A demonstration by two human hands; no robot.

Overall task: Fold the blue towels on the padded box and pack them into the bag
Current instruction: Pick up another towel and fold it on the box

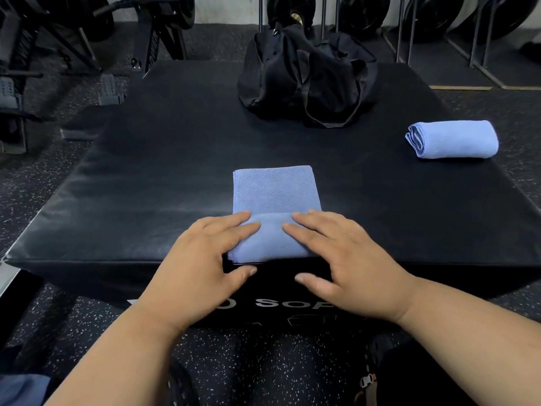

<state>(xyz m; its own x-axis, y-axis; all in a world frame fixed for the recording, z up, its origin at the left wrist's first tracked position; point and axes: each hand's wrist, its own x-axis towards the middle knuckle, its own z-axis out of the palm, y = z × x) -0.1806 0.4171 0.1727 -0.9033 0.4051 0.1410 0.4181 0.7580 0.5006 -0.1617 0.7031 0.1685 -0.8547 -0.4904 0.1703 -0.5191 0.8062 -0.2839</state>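
A blue towel point(273, 194) lies as a narrow strip at the front edge of the black padded box point(146, 186), its near end turned over onto itself. My left hand point(205, 259) presses flat on the left part of that turned-over end, fingers straight. My right hand point(342, 259) presses on its right part the same way; both thumbs hang over the box's front edge. A second blue towel point(453, 139), folded into a thick bundle, rests at the box's right side. The black bag point(307, 74) slumps at the far middle of the box.
Weight plates on racks point(433, 16) stand behind the box. Dark gym equipment point(44, 54) fills the far left. Speckled rubber floor point(263, 361) surrounds the box. White lettering marks the box's front face below my hands.
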